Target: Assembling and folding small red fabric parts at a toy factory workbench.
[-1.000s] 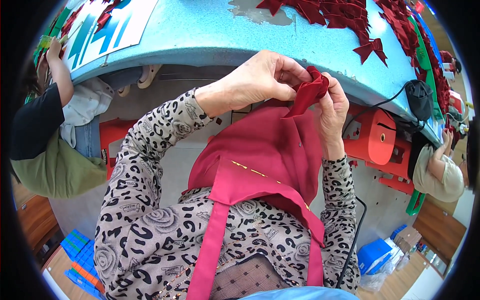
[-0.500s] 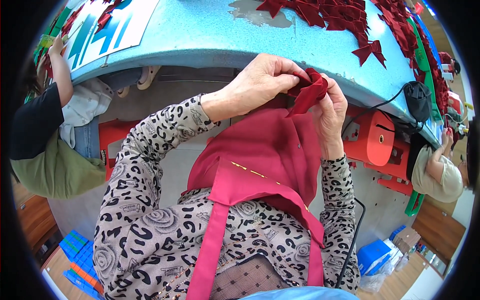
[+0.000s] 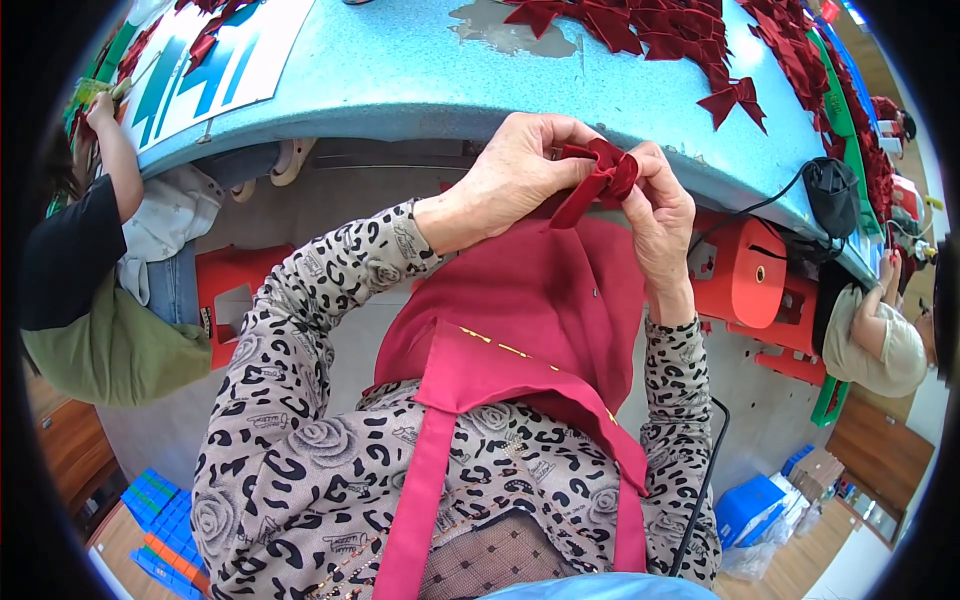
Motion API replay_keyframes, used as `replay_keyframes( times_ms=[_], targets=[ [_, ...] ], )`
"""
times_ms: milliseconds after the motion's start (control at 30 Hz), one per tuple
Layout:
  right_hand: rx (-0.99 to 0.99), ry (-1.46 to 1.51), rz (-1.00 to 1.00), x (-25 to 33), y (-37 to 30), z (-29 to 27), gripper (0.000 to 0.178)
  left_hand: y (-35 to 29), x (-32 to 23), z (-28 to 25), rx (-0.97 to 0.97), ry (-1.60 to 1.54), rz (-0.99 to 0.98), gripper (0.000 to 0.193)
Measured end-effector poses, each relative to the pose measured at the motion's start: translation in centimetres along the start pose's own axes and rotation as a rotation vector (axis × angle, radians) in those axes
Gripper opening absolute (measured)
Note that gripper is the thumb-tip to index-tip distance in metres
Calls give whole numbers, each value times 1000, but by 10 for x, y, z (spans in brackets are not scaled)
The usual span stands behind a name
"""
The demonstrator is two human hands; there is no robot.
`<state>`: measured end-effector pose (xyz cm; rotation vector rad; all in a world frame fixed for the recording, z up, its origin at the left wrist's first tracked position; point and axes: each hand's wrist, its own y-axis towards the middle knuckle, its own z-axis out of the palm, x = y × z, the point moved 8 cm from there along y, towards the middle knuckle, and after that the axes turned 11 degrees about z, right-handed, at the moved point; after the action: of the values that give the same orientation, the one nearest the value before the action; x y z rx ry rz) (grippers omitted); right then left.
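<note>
a long pale-blue speckled tabletop (image 3: 380, 85) curves across the view, its finish worn to a dull grey patch (image 3: 515, 28). before it is a beige knit top (image 3: 265, 445) printed with black leopard spots and grey roses, partly covered by a smooth burgundy cloth apron (image 3: 500, 290). a glossy orange-red plastic stool (image 3: 740, 275) with rounded corners stands at right on the grey floor (image 3: 360, 320). heaped dark-red velvet bows (image 3: 680, 35), fork-tailed, lie on the tabletop. both forearms reach forward, the hands meeting near the table edge. the left hand (image 3: 522, 165) pinches the left side of a small folded red velvet bow (image 3: 608, 175); the right hand (image 3: 662, 195), fingers curled, grips its right side.
</note>
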<state>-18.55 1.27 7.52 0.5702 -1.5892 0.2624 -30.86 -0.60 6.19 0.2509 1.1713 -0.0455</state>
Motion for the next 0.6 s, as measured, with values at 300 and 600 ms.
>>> replay_keyframes(
  times_ms=[300,600],
  targets=[
    [-136,-292,-38,14,15,-1,8,11,4,-15,-114,-88,111,12],
    [-372,-793,-225,25,33,21,10,18,13,-55,-157,-36,245,12]
  ],
)
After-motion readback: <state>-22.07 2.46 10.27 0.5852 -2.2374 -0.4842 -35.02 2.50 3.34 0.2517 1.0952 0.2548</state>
